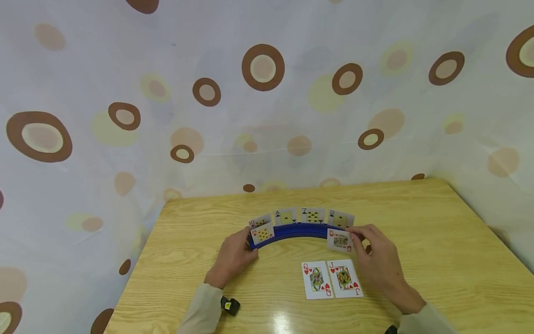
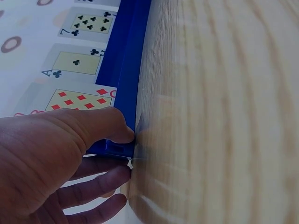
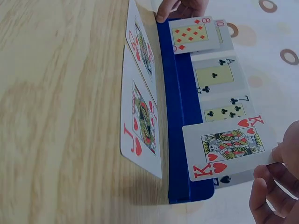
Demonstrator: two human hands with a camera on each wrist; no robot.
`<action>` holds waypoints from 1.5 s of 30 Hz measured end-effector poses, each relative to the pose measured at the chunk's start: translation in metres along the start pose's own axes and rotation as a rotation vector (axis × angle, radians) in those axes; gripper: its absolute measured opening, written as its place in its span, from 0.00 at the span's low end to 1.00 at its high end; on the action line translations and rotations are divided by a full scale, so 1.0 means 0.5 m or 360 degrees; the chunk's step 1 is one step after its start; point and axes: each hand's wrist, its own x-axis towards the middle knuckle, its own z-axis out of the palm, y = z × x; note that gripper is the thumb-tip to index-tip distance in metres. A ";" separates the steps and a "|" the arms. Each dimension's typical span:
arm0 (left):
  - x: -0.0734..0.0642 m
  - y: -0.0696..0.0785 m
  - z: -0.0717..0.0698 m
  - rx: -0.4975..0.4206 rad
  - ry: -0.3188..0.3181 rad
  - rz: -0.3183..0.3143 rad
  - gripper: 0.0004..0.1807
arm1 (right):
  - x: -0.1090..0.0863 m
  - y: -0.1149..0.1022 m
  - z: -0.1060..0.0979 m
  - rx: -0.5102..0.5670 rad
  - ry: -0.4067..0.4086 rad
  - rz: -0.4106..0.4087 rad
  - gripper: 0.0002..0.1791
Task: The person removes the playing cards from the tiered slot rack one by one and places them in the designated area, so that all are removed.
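Observation:
A curved blue card holder (image 1: 298,231) stands on the table, and my left hand (image 1: 234,254) grips its left end, thumb on the front edge. Pinched at its right edge by my right hand (image 1: 380,260), the king of hearts (image 3: 229,148) is upright at the holder's right end, overlapping the two of spades (image 1: 343,219). The holder's back row also has the ten of diamonds (image 1: 260,221), ace of clubs (image 2: 74,63) and seven of clubs (image 1: 313,215). In front of the ten stands the eight of diamonds (image 3: 189,35).
Flat on the table, nearer me than the holder, the queen of hearts (image 1: 317,279) and jack of hearts (image 1: 345,278) lie side by side. The wooden table (image 1: 179,278) backs onto a pale sheet (image 1: 233,125) printed with brown circles.

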 end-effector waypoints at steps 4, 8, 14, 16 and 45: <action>-0.002 0.000 -0.001 0.0002 0.0001 0.0005 0.25 | -0.001 0.009 -0.014 0.0029 0.0032 0.0018 0.13; -0.004 0.001 -0.001 0.0006 0.0002 0.0000 0.25 | -0.002 0.019 -0.025 0.0038 0.0024 0.0043 0.12; -0.004 0.001 0.001 -0.0007 0.0006 -0.0021 0.25 | -0.007 0.034 -0.042 0.0042 -0.0036 0.0082 0.12; -0.003 0.001 0.001 -0.0014 0.0008 -0.0027 0.25 | -0.009 0.040 -0.046 0.0044 -0.0069 0.0098 0.12; -0.003 0.004 0.000 -0.0033 -0.0007 -0.0030 0.27 | -0.044 0.114 -0.092 -0.0186 -0.0543 0.0322 0.09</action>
